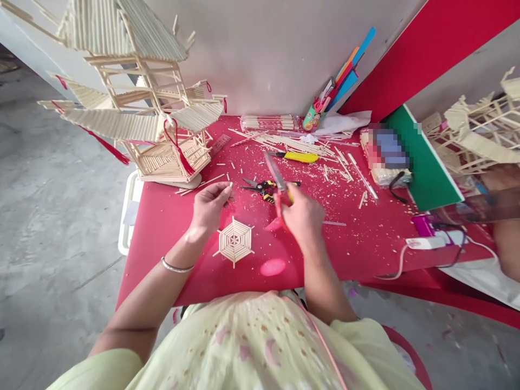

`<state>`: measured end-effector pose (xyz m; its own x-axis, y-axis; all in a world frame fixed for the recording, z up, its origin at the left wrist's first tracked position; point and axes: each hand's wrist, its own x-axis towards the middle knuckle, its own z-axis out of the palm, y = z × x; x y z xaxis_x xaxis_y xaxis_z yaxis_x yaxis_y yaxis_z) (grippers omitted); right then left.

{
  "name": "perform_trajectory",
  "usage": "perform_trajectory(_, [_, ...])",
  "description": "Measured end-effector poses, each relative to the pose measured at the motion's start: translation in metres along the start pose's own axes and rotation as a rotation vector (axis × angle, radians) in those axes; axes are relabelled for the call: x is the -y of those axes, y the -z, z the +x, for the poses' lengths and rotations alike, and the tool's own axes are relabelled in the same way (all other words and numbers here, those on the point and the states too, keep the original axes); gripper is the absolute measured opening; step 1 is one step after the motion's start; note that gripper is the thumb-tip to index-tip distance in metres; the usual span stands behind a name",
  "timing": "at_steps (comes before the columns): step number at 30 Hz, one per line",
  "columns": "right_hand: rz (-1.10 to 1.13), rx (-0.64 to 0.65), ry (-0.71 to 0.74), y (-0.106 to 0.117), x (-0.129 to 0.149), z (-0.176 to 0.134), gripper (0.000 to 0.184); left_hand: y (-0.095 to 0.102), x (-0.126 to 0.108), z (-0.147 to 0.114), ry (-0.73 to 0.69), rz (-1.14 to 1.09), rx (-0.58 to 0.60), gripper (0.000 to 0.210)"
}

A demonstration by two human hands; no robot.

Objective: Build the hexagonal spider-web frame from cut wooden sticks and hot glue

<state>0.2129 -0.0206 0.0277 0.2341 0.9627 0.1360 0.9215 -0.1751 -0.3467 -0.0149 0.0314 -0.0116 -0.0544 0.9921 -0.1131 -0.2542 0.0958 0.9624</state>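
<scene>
My left hand (212,203) pinches a short piece of wooden stick (231,184) between thumb and fingertips. In my right hand (304,214) are red-handled scissors (277,176), their blades pointing up and away from me. A hexagonal web-like panel of thin sticks (234,241) lies flat on the red table (170,244), just below my left hand. Between my hands, a little farther off, lie black-and-yellow pruning shears (260,187). A yellow utility knife (300,157) rests beyond the scissors among loose sticks (303,143) and wood chips.
A stick-built pagoda model (134,124) with red tassels stands at the left. Packed sticks (270,122) and a green pen cup (312,116) are at the back. Toward the right are a green board (422,162), a white power strip (436,240) and another person's arm (506,216).
</scene>
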Motion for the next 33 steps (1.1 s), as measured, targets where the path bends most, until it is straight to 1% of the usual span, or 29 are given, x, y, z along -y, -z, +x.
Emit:
perform_trajectory(3, [-0.162, -0.002, -0.208, 0.016, -0.051, 0.020, 0.059, 0.009, -0.002, 0.000, 0.031, 0.090, 0.092, 0.033])
perform_trajectory(6, [-0.285, 0.049, -0.385, 0.020, -0.108, 0.033, 0.063, 0.018, -0.004, 0.000, 0.038, 0.124, 0.141, 0.038])
perform_trajectory(8, [-0.283, 0.119, -0.413, 0.020, -0.139, 0.035, 0.061, 0.023, -0.003, -0.001, 0.041, 0.128, 0.154, 0.039])
perform_trajectory(9, [-0.282, 0.127, -0.403, 0.021, -0.150, 0.033, 0.062, 0.024, -0.003, -0.002, 0.047, 0.123, 0.150, 0.039])
perform_trajectory(10, [-0.282, 0.096, -0.381, 0.022, -0.155, 0.030, 0.061, 0.025, -0.002, -0.003, 0.056, 0.114, 0.139, 0.039])
perform_trajectory(11, [-0.275, 0.027, -0.348, 0.024, -0.156, 0.026, 0.059, 0.026, -0.001, -0.005, 0.068, 0.099, 0.127, 0.039])
perform_trajectory(12, [-0.246, -0.063, -0.304, 0.025, -0.151, 0.020, 0.055, 0.025, -0.001, -0.007, 0.081, 0.077, 0.118, 0.038])
perform_trajectory(13, [-0.187, -0.161, -0.251, 0.026, -0.139, 0.013, 0.051, 0.023, -0.001, -0.009, 0.094, 0.048, 0.120, 0.038])
perform_trajectory(14, [-0.070, -0.225, -0.188, 0.026, -0.123, 0.005, 0.046, 0.021, -0.001, -0.011, 0.104, 0.011, 0.129, 0.037])
perform_trajectory(15, [0.111, -0.216, -0.113, 0.024, -0.101, -0.003, 0.042, 0.018, -0.001, -0.014, 0.118, -0.030, 0.148, 0.037])
perform_trajectory(16, [0.322, -0.142, -0.037, 0.019, -0.076, -0.010, 0.042, 0.014, -0.001, -0.017, 0.133, -0.074, 0.169, 0.036])
perform_trajectory(17, [0.534, -0.021, 0.019, 0.012, -0.050, -0.017, 0.042, 0.010, -0.002, -0.020, 0.149, -0.117, 0.189, 0.036])
perform_trajectory(19, [0.893, 0.257, 0.061, -0.009, 0.001, -0.027, 0.042, 0.002, -0.002, -0.026, 0.175, -0.189, 0.212, 0.035])
perform_trajectory(20, [1.023, 0.357, 0.056, -0.022, 0.022, -0.030, 0.043, -0.001, -0.002, -0.029, 0.183, -0.216, 0.211, 0.035])
perform_trajectory(22, [1.203, 0.471, 0.019, -0.046, 0.050, -0.032, 0.043, -0.002, -0.002, -0.036, 0.183, -0.256, 0.179, 0.034])
perform_trajectory(24, [1.291, 0.544, -0.015, -0.062, 0.061, -0.031, 0.041, 0.004, -0.003, -0.041, 0.165, -0.270, 0.144, 0.032])
perform_trajectory(25, [1.302, 0.564, -0.009, -0.066, 0.061, -0.029, 0.040, 0.009, -0.005, -0.042, 0.162, -0.263, 0.144, 0.031])
perform_trajectory(26, [1.285, 0.571, 0.027, -0.066, 0.058, -0.027, 0.039, 0.016, -0.007, -0.042, 0.173, -0.240, 0.165, 0.029])
perform_trajectory(27, [1.233, 0.558, 0.094, -0.064, 0.055, -0.024, 0.035, 0.023, -0.010, -0.041, 0.192, -0.208, 0.201, 0.028])
perform_trajectory(28, [1.143, 0.530, 0.187, -0.061, 0.050, -0.022, 0.030, 0.031, -0.013, -0.039, 0.245, -0.152, 0.259, 0.026])
perform_trajectory(29, [1.020, 0.486, 0.294, -0.056, 0.046, -0.019, 0.025, 0.039, -0.017, -0.035, 0.306, -0.081, 0.328, 0.027])
perform_trajectory(31, [0.721, 0.392, 0.504, -0.045, 0.042, -0.014, 0.015, 0.052, -0.023, -0.026, 0.364, 0.064, 0.436, 0.036])
perform_trajectory(32, [0.573, 0.353, 0.583, -0.042, 0.042, -0.012, 0.015, 0.057, -0.026, -0.021, 0.367, 0.176, 0.468, 0.042])
perform_trajectory(33, [0.442, 0.328, 0.646, -0.039, 0.043, -0.011, 0.017, 0.059, -0.028, -0.017, 0.310, 0.318, 0.461, 0.041])
